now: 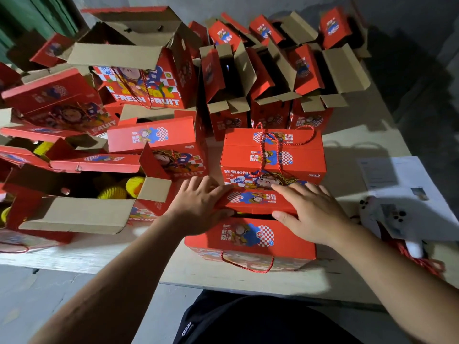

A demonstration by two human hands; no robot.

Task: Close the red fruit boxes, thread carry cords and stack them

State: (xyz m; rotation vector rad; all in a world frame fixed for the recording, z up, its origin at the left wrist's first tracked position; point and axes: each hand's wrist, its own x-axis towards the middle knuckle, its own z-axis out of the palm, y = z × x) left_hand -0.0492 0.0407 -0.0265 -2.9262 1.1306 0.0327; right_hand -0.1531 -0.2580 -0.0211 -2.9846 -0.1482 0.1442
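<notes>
A red fruit box (248, 239) stands at the table's near edge, with a red carry cord (248, 266) hanging on its front side. Its far top flap (255, 199) is almost down, and a dark gap remains between the two flaps. My left hand (198, 207) grips the flap's left end with fingers over the top and thumb at the gap. My right hand (308, 212) presses on the flap's right end, fingers spread. Just behind stands a closed red box (273, 155) with a red cord (278, 142) looped over its top.
Several open red boxes (248, 78) crowd the back of the table. At the left an open box (82, 194) holds fruit in yellow foam nets (134, 186). Papers (402, 184) and loose red cords (422, 259) lie at the right. The table's front edge (223, 284) is close to my body.
</notes>
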